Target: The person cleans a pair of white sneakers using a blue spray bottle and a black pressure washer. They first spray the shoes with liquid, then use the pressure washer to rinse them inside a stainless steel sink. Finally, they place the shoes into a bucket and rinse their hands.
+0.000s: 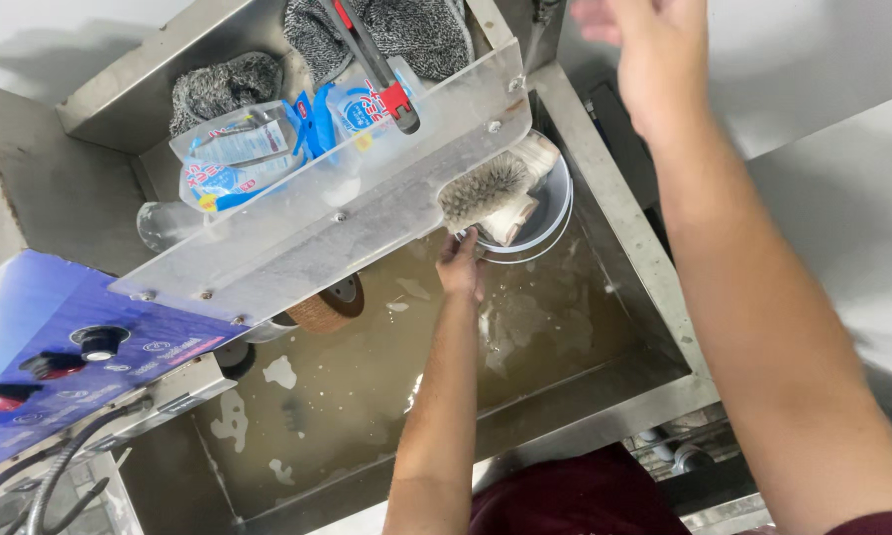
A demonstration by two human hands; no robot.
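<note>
Two hands: left hand (460, 266) low over the sink (605, 198), right hand (654, 59) raised, fingers loosely spread, holding nothing.
Left fingers: curled at the bowl (545, 213) rim; exact grip hidden.
Bowl: in the sink's far corner, under the brush (484, 190).
Handling: likely light, stiff, wet and slippery; rim is the best hold.
</note>
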